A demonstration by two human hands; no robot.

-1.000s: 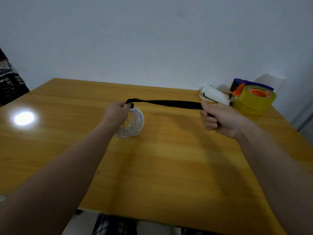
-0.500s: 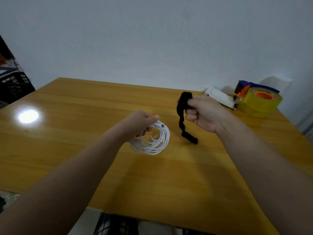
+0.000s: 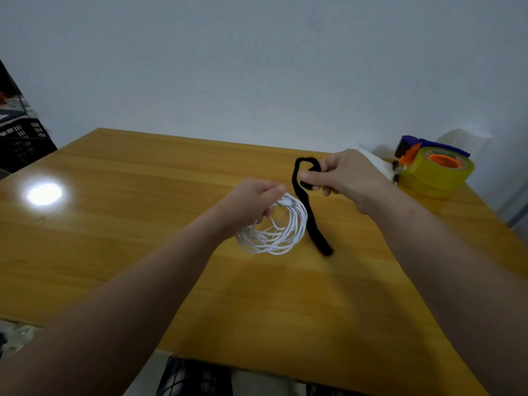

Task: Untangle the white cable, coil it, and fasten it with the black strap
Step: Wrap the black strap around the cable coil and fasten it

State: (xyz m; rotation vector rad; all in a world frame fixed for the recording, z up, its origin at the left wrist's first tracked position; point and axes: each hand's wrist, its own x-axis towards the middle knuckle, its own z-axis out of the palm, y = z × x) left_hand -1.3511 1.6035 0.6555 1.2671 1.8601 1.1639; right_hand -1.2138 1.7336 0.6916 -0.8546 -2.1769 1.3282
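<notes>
The white cable (image 3: 274, 232) is wound into a loose coil of several loops and hangs from my left hand (image 3: 251, 200), which pinches its top above the wooden table (image 3: 114, 224). My right hand (image 3: 347, 178) grips the black strap (image 3: 310, 215) near its upper end. The strap loops over my fingers and its free end dangles down just right of the coil, ending near the table top. The strap passes close beside the coil; I cannot tell whether they touch.
A yellow tape roll in a blue and orange dispenser (image 3: 434, 172) stands at the table's far right, with a white object (image 3: 377, 164) beside it behind my right hand. A dark crate (image 3: 23, 144) stands off the table's left. A lamp glare shows at left.
One second ago the strap was stretched taut between both hands. Now my right hand alone holds it, hanging loose, and both hands have moved closer together with the coil lifted toward the strap.
</notes>
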